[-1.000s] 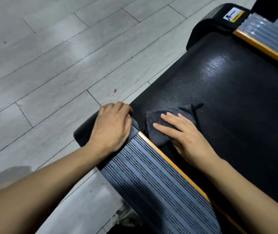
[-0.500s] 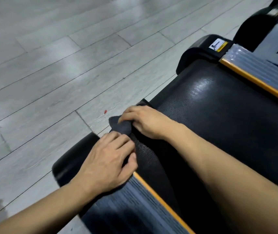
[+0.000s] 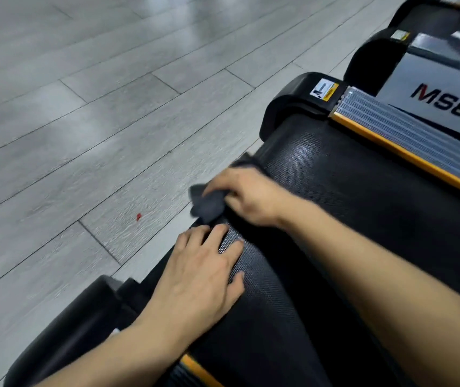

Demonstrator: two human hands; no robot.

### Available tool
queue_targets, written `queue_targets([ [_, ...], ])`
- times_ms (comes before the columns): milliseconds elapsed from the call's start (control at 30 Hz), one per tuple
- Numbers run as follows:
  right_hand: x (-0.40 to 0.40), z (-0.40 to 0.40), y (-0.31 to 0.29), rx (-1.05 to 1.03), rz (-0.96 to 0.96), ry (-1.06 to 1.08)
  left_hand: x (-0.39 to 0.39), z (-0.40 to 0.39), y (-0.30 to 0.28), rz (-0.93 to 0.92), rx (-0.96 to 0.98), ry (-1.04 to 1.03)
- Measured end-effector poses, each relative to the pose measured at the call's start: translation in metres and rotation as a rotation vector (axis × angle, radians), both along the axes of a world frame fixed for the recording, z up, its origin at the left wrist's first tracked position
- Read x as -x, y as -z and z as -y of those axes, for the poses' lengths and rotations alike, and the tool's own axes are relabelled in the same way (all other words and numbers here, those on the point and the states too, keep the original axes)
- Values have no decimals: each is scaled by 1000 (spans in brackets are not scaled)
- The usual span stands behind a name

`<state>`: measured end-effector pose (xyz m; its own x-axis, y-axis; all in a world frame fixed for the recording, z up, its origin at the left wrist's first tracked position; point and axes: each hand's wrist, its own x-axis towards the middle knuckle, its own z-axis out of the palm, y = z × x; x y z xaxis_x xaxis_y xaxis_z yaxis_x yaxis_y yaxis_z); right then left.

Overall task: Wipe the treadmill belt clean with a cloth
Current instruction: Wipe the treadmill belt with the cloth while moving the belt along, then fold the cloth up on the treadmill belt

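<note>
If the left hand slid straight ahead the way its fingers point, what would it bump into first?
Probably the dark cloth that the right hand grips, just beyond the left hand at the treadmill belt edge. Depth is hard to judge.

Grey wood-look plank flooring [image 3: 89, 141] stretches across the left of the view, its boards running diagonally with dark seams and soft glare near the top. A small red speck [image 3: 138, 217] lies on one plank, close to the rear end of a black treadmill [image 3: 348, 196] that stands directly on the floor. A second treadmill [image 3: 443, 76], lettered "MS80", stands beside it at the upper right, its black end cap also resting on the planks.
</note>
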<state>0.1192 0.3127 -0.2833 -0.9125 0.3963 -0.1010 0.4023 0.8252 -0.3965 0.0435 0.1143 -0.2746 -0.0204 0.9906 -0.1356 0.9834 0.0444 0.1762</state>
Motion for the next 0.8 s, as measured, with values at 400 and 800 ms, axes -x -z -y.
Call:
queue_targets([
  [400,-19,-152,-3,-139,53,658,-2,1,13,-40,-101,16],
  [800,-61,28,11,-8,-254,588,7,-7,-21,305,39,-100],
])
